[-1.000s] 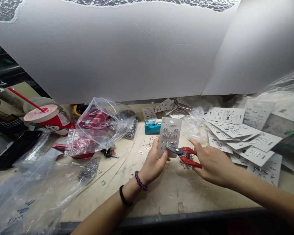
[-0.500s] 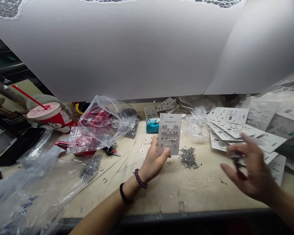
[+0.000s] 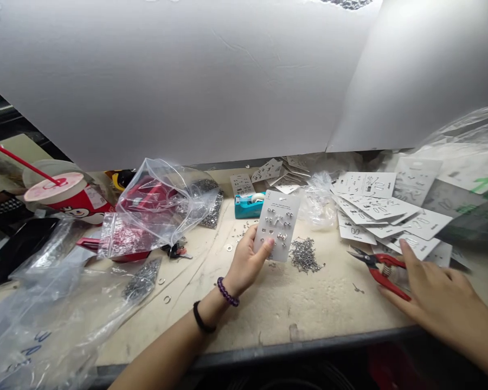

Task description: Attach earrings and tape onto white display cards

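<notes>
My left hand point(image 3: 250, 254) is closed on a pale grey earring card point(image 3: 280, 219), thumb on its lower front. Rows of small metal earrings are fixed to the card, which leans a little to the right. A heap of small metal pins point(image 3: 305, 254) lies just right of it. At the right, my right hand point(image 3: 443, 295) has its fingers spread. Red-handled cutting pliers point(image 3: 384, 268) lie with jaws apart on the table, their handles between my thumb and index finger. Whether a finger still touches the handles, I cannot tell.
A pile of earring cards point(image 3: 390, 208) spreads at the right. Behind stand a teal tape dispenser point(image 3: 244, 207) and a crumpled clear bag point(image 3: 320, 203). On the left are plastic bags point(image 3: 73, 319), a red cup with a straw point(image 3: 71, 200) and a dark phone point(image 3: 18, 252).
My right hand has lowered the pliers to the table and opened its fingers around them. The card in my left hand has tilted rightward. The whole view has shifted slightly.
</notes>
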A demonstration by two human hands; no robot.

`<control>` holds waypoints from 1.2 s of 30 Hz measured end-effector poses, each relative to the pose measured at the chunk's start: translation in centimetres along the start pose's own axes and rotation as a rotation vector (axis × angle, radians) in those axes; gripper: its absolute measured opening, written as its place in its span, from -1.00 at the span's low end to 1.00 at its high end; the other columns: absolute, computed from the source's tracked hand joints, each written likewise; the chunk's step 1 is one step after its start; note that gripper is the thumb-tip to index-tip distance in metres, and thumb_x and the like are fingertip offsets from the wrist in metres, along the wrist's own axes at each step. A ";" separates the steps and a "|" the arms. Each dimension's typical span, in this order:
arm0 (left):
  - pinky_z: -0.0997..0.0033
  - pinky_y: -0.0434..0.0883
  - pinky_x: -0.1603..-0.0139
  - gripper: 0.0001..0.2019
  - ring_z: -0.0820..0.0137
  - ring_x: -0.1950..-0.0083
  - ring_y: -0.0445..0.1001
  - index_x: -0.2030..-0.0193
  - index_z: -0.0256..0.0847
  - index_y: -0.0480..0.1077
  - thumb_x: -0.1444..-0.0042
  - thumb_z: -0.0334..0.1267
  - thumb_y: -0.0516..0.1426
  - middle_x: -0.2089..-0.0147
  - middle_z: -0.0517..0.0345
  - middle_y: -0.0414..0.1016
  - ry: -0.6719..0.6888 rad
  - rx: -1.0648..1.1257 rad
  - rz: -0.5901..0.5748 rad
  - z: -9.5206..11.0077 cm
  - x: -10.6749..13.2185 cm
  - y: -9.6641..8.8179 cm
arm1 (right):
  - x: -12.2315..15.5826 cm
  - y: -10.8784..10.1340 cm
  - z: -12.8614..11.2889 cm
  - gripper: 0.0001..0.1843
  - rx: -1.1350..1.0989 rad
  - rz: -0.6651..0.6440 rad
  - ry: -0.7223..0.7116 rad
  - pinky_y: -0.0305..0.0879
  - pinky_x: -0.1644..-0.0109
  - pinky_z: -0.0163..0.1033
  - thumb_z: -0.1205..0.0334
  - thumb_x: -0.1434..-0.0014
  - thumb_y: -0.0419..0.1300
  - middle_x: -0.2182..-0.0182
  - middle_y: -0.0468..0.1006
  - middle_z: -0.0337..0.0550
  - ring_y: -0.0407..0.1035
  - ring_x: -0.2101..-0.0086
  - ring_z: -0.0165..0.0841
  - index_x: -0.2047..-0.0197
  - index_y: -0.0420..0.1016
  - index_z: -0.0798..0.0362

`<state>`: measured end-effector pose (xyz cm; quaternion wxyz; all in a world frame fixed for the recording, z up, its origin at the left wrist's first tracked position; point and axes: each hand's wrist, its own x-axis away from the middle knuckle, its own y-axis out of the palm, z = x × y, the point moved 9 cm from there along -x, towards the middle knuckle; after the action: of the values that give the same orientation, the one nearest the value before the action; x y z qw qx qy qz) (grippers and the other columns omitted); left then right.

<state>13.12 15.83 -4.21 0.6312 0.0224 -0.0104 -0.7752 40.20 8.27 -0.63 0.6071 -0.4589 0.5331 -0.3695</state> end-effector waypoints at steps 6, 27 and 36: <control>0.32 0.43 0.22 -0.64 0.27 0.14 0.43 0.07 -0.29 0.24 -0.06 -0.12 0.10 0.10 -0.04 0.43 -0.008 -0.009 0.059 -0.1 -0.1 -0.6 | -0.7 2.4 -0.5 -0.21 0.132 -0.059 -0.057 0.22 0.19 0.11 0.11 -0.15 -0.01 0.16 0.39 0.29 0.32 0.15 0.13 -0.27 -0.43 0.12; 0.50 0.41 0.39 -0.67 0.41 0.25 0.39 0.12 -0.28 0.23 0.00 -0.17 0.15 0.17 0.05 0.38 0.007 0.018 0.224 -0.2 -0.5 -2.9 | -11.4 -1.4 -17.2 -0.83 -0.729 -0.053 -0.462 0.19 0.15 -0.21 0.28 -0.24 -0.06 0.30 0.26 -0.12 0.15 0.23 -0.35 0.29 0.32 0.09; 0.51 0.43 0.42 -0.62 0.42 0.22 0.36 0.04 -0.22 0.11 0.04 -0.40 0.08 0.09 0.06 0.34 -0.077 0.062 0.086 -0.1 -0.4 -0.9 | -11.2 1.6 -16.5 -0.77 -0.469 -0.104 -0.446 0.08 0.08 -0.13 0.20 -0.24 -0.09 0.28 0.21 -0.08 0.06 0.23 -0.28 0.35 0.31 0.08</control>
<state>12.31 16.37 -4.32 0.6621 0.0116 -0.0599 -0.7470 22.05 16.58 1.11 0.5670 -0.6825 0.4335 -0.1575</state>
